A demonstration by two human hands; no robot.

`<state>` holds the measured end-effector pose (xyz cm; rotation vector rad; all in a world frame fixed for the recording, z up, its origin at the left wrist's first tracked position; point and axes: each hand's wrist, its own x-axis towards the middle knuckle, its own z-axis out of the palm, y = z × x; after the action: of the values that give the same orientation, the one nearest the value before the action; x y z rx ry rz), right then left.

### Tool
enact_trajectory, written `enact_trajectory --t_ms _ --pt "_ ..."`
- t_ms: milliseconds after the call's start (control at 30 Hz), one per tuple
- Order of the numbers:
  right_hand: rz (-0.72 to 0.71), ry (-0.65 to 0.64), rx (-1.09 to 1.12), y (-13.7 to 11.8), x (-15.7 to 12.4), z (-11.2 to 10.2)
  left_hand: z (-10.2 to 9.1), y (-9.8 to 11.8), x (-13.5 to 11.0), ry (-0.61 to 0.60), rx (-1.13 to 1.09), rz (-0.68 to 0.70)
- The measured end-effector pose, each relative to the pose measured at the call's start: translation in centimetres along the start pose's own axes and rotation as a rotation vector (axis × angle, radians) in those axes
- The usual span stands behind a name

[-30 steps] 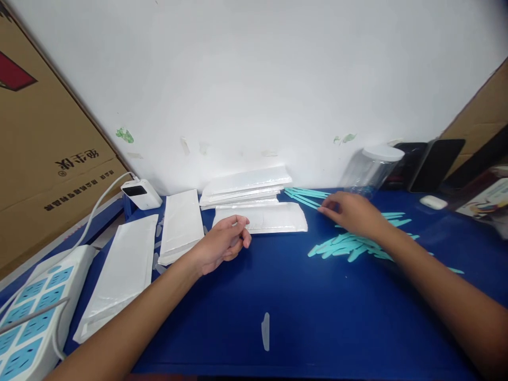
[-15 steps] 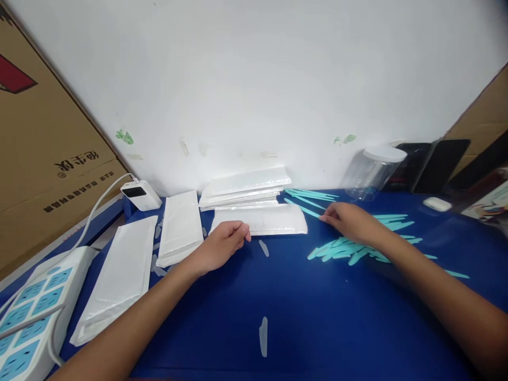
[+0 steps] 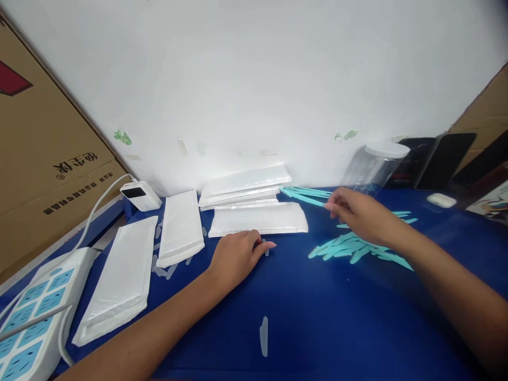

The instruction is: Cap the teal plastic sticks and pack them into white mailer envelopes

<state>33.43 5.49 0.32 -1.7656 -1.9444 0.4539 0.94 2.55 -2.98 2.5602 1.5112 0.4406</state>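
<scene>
1. Right hand (image 3: 351, 211): thumb and fingers look closed in a pinch on the near end of 1 teal stick (image 3: 305, 198). Its far end reaches toward the stack of white envelopes (image 3: 246, 182), among a small group of like sticks.

2. Left hand (image 3: 236, 259): palm down, fingers curled under, thumb stretched out. A small clear piece (image 3: 267, 252) shows at the thumb; we cannot tell whether we grip it or only cover it.

3. More sticks: a loose teal pile (image 3: 355, 247) lies on the blue table (image 3: 317, 323), partly behind our right forearm.

4. Nearer our side, 1 blade-shaped clear strip (image 3: 264, 337) lies alone, well apart from both hands.

5. Front envelope (image 3: 257, 218): flat, just beyond our left hand. 2 more, the upright envelope (image 3: 180, 227) and the slanted envelope (image 3: 119, 275), lie to the left, with clear scraps (image 3: 170, 272) near them.

6. Step in hand, as we judge it: handling sticks singly at the small group. The next move calls for a light fingertip pinch; sticks this thin could slide across their neighbours.
</scene>
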Motion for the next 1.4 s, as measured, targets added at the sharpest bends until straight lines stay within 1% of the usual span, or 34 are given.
enact_trajectory --t_ms 167,333,400,500,600,667,733,867,1033,1400 --pt "-0.009 0.034 0.043 0.9 0.3 -1.2 -0.5 0.2 -0.1 -0.007 -0.077 -0.015" --pt "-0.019 0.022 0.055 0.7 0.3 -1.1 -1.1 0.4 -0.2 -0.056 -0.134 0.004" --pt "-0.026 0.008 0.044 0.3 0.2 -0.8 -1.2 0.2 -0.2 -0.067 -0.109 0.052" --pt "-0.053 -0.030 0.055 0.0 0.0 -0.7 -1.3 -0.1 -0.2 -0.112 0.024 0.102" --pt "-0.118 -0.135 0.143 -0.3 -0.2 -1.1 -1.3 -0.4 0.0 -0.161 0.128 0.079" --pt "-0.148 -0.218 0.207 -0.5 -0.4 -1.3 -1.3 -0.7 0.1 -0.174 0.122 0.058" --pt "-0.160 -0.267 0.236 -0.8 -0.6 -1.5 -1.4 -1.3 0.1 -0.177 0.083 0.039" --pt "-0.201 -0.291 0.199 -1.6 -0.8 -1.2 -1.7 -2.1 0.0 -0.190 -0.003 0.002" --pt "-0.258 -0.307 0.122 -2.4 -1.0 -0.6 -2.1 -1.9 0.0 -0.219 -0.077 -0.049" --pt "-0.234 -0.326 0.110 -2.4 -1.0 -0.6 -2.1 -1.9 0.1 -0.204 -0.115 -0.041"
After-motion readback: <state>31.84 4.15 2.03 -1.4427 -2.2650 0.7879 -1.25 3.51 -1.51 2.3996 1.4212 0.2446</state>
